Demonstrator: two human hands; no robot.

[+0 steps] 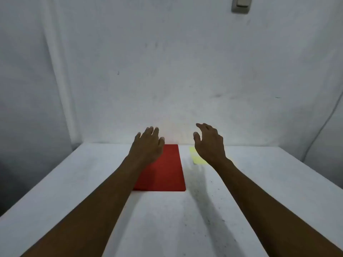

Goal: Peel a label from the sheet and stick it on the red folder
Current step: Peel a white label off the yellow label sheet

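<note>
The red folder (167, 173) lies flat on the white table (74, 182), near its far edge. My left hand (148, 143) hovers above the folder's far left corner, fingers apart, holding nothing. A yellow label sheet (195, 157) lies to the right of the folder. My right hand (208, 143) is raised over the sheet, fingers spread and slightly curled, and hides most of it. Both forearms reach in from the bottom of the view.
A white wall (167, 71) rises right behind the table's far edge. A light switch (241, 4) sits high on the wall at the right. A thin cable (326, 123) runs down the wall at the far right.
</note>
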